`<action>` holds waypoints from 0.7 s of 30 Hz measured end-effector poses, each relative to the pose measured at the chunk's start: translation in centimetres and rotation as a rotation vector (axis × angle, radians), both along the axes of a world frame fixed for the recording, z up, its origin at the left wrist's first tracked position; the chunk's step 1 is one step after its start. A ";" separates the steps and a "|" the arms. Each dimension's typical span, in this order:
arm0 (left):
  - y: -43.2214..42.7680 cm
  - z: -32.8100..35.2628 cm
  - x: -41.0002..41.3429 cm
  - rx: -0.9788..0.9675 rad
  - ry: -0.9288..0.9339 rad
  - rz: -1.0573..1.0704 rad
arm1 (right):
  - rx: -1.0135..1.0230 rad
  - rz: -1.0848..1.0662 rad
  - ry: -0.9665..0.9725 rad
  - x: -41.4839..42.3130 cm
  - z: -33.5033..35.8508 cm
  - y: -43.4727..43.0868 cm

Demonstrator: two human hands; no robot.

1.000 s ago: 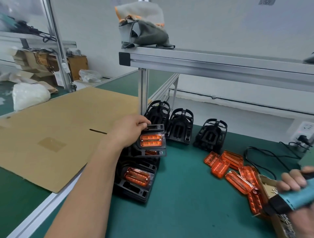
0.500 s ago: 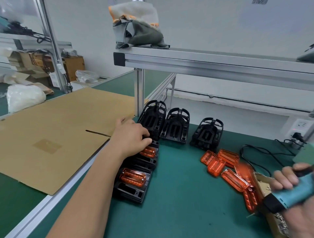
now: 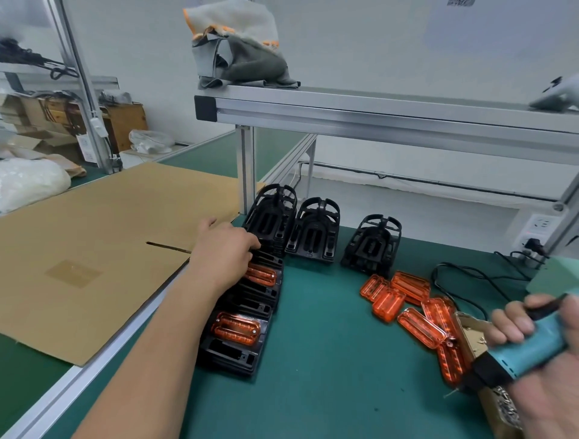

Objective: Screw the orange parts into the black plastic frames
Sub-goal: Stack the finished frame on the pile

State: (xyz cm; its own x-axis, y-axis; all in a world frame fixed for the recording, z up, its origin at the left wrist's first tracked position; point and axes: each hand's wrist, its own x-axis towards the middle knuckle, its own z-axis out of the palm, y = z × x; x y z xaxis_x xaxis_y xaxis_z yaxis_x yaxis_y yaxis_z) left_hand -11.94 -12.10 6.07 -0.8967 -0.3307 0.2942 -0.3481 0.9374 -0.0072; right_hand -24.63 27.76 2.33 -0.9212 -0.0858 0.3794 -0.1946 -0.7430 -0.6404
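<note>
- Left hand (image 3: 224, 257) is noted at 11 o'clock, laid knuckles-up over the finished stack (image 3: 233, 355). Its fingertips are hidden beside the empty black frames (image 3: 272, 216), so whether anything is gripped cannot be told.
- Is the other hand accounted for?
- Right hand (image 3: 545, 401) is found at 4 o'clock, fingers wrapped round the teal screwdriver (image 3: 539, 341), above the screw box (image 3: 468, 326). Loose orange parts (image 3: 410, 300) are heaped at 2 o'clock on the green mat (image 3: 313, 391). Two more are seen already seated in the finished stack. Empty frames are stood in three piles from 12 to 1 o'clock.
- How should the step be carried out?
- The step is judged to be the fetching of a fresh frame. One frame only should be lifted, so that its neighbours are not dragged over, and laid flat on the mat. An orange part should be seated flush before the driver is applied. The bit should be kept square to the screw, since plastic is likely to strip.
- Any markings?
- None can be read: a dark mark (image 3: 460, 2) high on the wall is cut off, and a paper tag (image 3: 85, 147) at 10 o'clock is too small
</note>
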 end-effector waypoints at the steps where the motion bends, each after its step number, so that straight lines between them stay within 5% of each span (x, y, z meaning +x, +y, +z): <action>1: 0.0 -0.1 -0.1 -0.022 0.008 0.008 | 0.026 -0.025 0.012 0.4 -0.1 0.0; 17: 0.9 -0.2 -0.3 -0.078 0.037 -0.049 | 0.078 -0.018 -0.090 3.9 1.3 2.9; 21: 3.9 0.7 -0.5 0.020 0.215 -0.070 | 0.080 -0.018 -0.112 4.1 1.5 3.3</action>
